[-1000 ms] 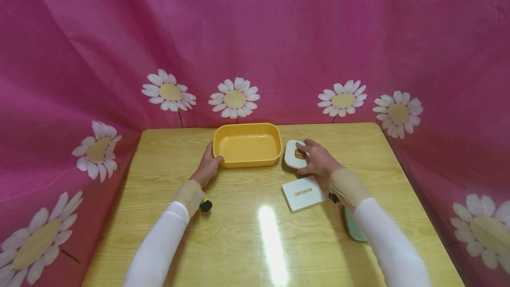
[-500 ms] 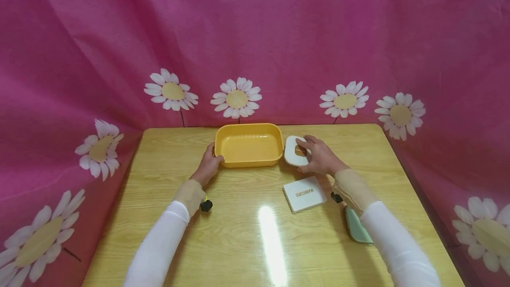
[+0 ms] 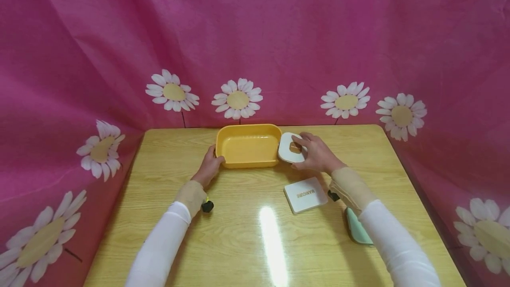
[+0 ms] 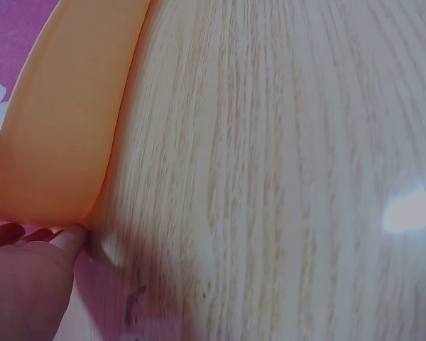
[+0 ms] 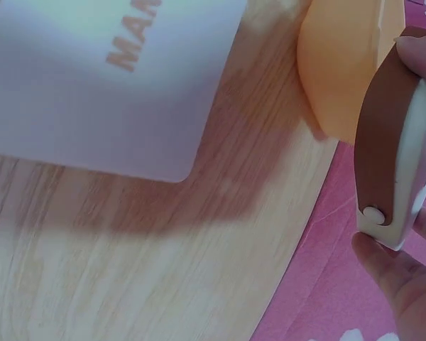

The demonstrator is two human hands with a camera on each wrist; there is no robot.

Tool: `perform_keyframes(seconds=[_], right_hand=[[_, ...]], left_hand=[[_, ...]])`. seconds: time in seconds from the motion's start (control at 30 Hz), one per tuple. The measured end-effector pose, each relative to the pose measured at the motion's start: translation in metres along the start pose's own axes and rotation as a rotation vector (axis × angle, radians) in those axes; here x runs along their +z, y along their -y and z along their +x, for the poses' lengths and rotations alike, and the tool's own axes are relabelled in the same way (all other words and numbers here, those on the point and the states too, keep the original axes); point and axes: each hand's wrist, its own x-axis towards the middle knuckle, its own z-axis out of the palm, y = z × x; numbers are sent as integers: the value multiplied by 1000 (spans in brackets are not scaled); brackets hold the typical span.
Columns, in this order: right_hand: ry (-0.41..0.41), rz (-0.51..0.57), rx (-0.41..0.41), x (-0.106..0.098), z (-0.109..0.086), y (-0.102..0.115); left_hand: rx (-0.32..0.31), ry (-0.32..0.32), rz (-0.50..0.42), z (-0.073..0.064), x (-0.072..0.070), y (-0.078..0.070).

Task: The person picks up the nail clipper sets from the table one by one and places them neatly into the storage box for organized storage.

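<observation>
A yellow rectangular tub (image 3: 249, 164) stands near the table's back edge. My left hand (image 3: 208, 168) grips its left end; in the left wrist view the thumb (image 4: 72, 240) presses the lower corner of the yellow wall (image 4: 71, 106). With my right hand (image 3: 320, 156) I hold a white rounded-square case (image 3: 286, 156), tilted, at the tub's right rim. A brown strap (image 5: 381, 135) with a white stud crosses the case in the right wrist view, and my fingers pinch its sides. Just in front of this hand lies a flat white box (image 3: 304, 195) lettered "MANICURE".
On the right side of the wooden table (image 3: 223, 238) lies a pale green item (image 3: 357, 227), partly covered by the right forearm. A pink curtain (image 3: 255, 34) with daisies surrounds the table at the back and both sides.
The right hand has raised the white case and carried it leftward to the tub's right rim. The left hand keeps its hold on the tub. The MANICURE box lies still.
</observation>
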Motion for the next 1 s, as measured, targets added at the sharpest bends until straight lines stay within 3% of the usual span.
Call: perform_keyframes(seconds=[0.23,0.53,1.0], right_hand=[[-8,9,-22,1,8,11],[3,19,-44,5,21,21],[31,9,-82,11,43,39]], left_hand=[[-36,13,-6,0,-4,2],[-13,14,-15,-1,-5,4],[-37,31,-75,2,-6,6]])
